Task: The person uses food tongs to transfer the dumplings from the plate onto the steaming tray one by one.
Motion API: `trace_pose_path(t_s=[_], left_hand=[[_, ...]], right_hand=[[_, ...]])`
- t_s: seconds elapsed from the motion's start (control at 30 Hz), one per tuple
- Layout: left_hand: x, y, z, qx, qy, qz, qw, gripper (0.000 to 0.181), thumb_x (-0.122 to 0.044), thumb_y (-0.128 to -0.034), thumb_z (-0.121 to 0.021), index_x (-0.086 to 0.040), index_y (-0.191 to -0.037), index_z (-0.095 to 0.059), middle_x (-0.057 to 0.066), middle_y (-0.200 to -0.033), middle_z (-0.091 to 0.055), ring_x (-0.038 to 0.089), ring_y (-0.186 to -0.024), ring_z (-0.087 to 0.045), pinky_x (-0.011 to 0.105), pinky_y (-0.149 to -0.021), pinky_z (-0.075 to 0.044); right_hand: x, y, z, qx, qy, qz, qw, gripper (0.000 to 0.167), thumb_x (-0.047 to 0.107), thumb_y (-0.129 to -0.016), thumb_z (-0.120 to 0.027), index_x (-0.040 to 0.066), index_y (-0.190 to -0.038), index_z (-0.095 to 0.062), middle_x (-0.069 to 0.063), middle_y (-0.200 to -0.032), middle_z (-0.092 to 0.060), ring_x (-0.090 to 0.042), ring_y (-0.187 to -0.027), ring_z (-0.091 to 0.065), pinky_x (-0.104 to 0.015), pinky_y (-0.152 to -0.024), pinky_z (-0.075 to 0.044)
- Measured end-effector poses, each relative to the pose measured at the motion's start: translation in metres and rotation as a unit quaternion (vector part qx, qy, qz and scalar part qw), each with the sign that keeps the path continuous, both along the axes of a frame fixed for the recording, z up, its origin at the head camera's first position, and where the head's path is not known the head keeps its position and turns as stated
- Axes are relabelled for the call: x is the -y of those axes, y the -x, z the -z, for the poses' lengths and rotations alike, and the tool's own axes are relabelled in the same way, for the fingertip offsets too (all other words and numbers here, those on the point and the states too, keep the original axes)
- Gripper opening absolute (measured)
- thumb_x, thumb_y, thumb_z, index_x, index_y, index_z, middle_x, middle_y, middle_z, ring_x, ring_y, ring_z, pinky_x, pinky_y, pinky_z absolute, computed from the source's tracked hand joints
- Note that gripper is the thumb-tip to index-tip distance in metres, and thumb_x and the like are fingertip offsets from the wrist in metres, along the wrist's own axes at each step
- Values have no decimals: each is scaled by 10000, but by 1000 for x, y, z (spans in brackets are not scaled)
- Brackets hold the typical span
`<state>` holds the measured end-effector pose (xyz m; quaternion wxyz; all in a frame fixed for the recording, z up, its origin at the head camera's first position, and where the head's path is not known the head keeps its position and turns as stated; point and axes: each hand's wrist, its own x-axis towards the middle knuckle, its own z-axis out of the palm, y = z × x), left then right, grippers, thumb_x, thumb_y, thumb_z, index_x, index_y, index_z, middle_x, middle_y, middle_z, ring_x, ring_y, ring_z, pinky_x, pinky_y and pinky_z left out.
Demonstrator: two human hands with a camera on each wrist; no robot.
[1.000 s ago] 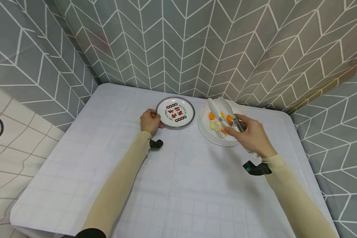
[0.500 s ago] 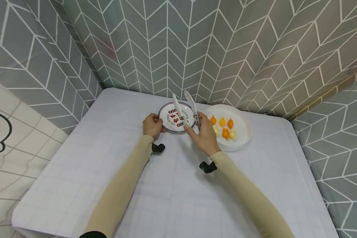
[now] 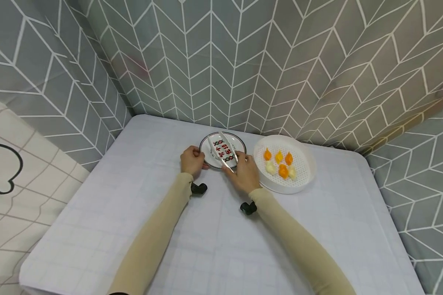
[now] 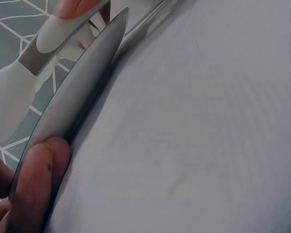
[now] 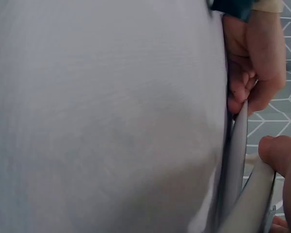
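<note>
A round white plate [image 3: 240, 143] with a dark rim and red lettering lies near the table's back edge. My left hand [image 3: 192, 162] pinches its left rim, thumb and fingers on either face, as the left wrist view shows. From the right, my right hand [image 3: 245, 174] holds white-tipped metal tongs [image 3: 227, 165] over the plate. Their two arms are spread, and no food shows between them. To the right stands a shallow white round basket [image 3: 310, 174] with a perforated floor. Several small pointed pieces lie in it: orange pieces [image 3: 283, 171], a yellow piece [image 3: 279, 157] and cream pieces [image 3: 270, 167].
A white cloth [image 3: 214, 246] covers the table. Grey patterned curtains [image 3: 192, 61] rise close behind the plate and basket, and at both sides. Both forearms reach across the table from the front.
My right hand has carried the tongs left from over the basket to the plate, then lowered them. My left hand has stayed on the plate's rim. The head view has shifted slightly.
</note>
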<state>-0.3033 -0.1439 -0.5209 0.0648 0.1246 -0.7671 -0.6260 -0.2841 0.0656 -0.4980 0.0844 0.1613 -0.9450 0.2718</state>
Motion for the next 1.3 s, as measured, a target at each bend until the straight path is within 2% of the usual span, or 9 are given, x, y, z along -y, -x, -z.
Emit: trace_pose_path(t_s=[0.33,0.57,0.83,1.17,1.3], left_hand=[[-1,-2,-3,-35,3,-39,10000,271,-26,-1020,-566,92,-1264,-584,170,-965,-624,102,-511,-662,262,-533,-649],[-2,1,-6,-85,223,-87,9997,275,-37,-1019,-561,88,-1261,-599,166,-946,-644,84,-498,-657,239,-519,-637],[-2,2,-6,-96,99,-19,9999,275,-32,-1017,-554,96,-1258,-591,167,-939,-638,91,-489,-665,252,-521,-644],[0,1,-4,127,147,-16,9998,306,-61,-1034,-557,70,-1311,-575,164,-1003,-622,112,-537,-681,269,-575,-666],[1,1,-2,169,54,-15,9998,315,-59,-1033,-557,78,-1316,-577,173,-999,-638,114,-531,-681,279,-574,-669]], right_hand=[[1,0,4,116,-77,37,9999,885,537,-956,-713,-94,-1496,-409,-359,-1475,-499,-476,-1400,-493,-587,-1194,-456],[4,1,2,402,-91,190,9990,997,563,-947,-724,-97,-1556,-290,-354,-1561,-434,-443,-1555,-324,-550,-1319,-315],[6,-1,3,618,-70,163,9979,1024,518,-967,-708,-93,-1608,-195,-336,-1656,-305,-438,-1597,-249,-538,-1343,-274],[5,-4,10,578,-157,-57,9982,1029,472,-972,-699,-100,-1621,-143,-341,-1683,-234,-446,-1615,-198,-556,-1351,-247],[5,-7,9,801,-68,-152,9967,1078,508,-972,-682,-95,-1635,-84,-335,-1710,-166,-444,-1636,-127,-522,-1369,-209]])
